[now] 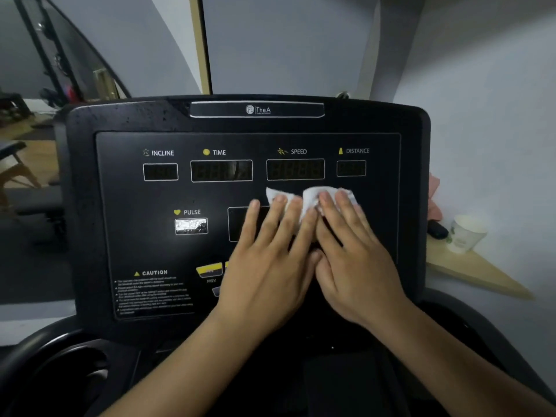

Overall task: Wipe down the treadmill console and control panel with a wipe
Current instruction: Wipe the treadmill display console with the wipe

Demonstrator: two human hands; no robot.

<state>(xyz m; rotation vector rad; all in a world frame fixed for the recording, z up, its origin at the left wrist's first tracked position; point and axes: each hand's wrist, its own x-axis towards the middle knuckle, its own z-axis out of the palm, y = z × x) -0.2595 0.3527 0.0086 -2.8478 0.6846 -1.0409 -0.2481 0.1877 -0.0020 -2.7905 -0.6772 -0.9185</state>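
The black treadmill console [126, 206] fills the middle of the view, with dark readouts labelled INCLINE, TIME, SPEED, DISTANCE and PULSE. A crumpled white wipe [307, 198] lies flat on the control panel just below the SPEED readout. My left hand [270, 260] and my right hand [352, 251] rest side by side, palms down and fingers stretched, pressing the wipe against the panel. Only the wipe's upper edge shows past my fingertips. My hands hide the panel's middle display and some of the yellow buttons [209, 269].
A cup holder [75, 371] sits at the console's lower left. To the right, a wooden shelf [469, 272] against the wall carries a white paper cup [466, 233] and a small dark object [437, 230]. Gym equipment stands at the far left.
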